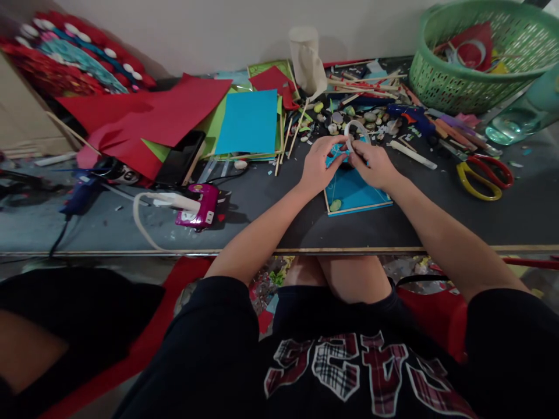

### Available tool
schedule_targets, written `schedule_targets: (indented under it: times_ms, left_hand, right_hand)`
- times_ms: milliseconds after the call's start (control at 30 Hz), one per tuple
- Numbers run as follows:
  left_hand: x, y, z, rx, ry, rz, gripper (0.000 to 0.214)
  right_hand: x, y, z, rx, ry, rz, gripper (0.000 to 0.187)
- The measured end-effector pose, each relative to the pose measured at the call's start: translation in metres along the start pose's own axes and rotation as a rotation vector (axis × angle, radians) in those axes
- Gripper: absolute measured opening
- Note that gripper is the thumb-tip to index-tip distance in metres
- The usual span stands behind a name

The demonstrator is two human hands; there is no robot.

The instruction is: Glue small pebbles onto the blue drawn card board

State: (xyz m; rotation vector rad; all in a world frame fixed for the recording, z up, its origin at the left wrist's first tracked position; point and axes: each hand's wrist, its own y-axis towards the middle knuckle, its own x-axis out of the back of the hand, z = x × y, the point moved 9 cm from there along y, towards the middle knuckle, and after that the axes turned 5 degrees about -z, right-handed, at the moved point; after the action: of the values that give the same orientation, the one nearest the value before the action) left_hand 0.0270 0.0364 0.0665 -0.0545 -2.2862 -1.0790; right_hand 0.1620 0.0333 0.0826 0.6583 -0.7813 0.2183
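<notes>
My left hand [318, 164] and my right hand [373, 164] meet over a small blue card [356, 192] edged with thin wooden sticks, lying on the dark table [279, 227]. The right hand's fingers are closed on a white roll of tape [357, 129], held up on edge. The left hand's fingers pinch at the same spot, apparently on the tape's loose end over a bit of blue paper. A small green pebble [335, 205] lies on the card's near corner.
Yellow-and-red scissors [484, 173] lie to the right, a green basket [476, 55] stands at back right. Blue [248, 121] and red paper sheets [166, 113], sticks and pebbles [349, 110] cover the back. A pink power strip [198, 205] and a glue gun [82, 189] are at left.
</notes>
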Motion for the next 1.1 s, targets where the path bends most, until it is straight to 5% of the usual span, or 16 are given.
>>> schedule_targets:
  times_ms: [267, 533, 1100]
  left_hand:
    - [0.000, 0.002, -0.004, -0.008, -0.002, -0.015, 0.057]
    - [0.011, -0.001, -0.002, 0.010, 0.081, -0.144, 0.056]
    - [-0.013, -0.003, -0.024, -0.206, 0.161, 0.080, 0.032]
  right_hand:
    - [0.006, 0.002, -0.016, -0.102, -0.007, -0.104, 0.046]
    - [-0.001, 0.003, -0.005, -0.089, -0.083, -0.045, 0.021]
    - [0.006, 0.004, 0.005, -0.086, -0.220, -0.062, 0.031]
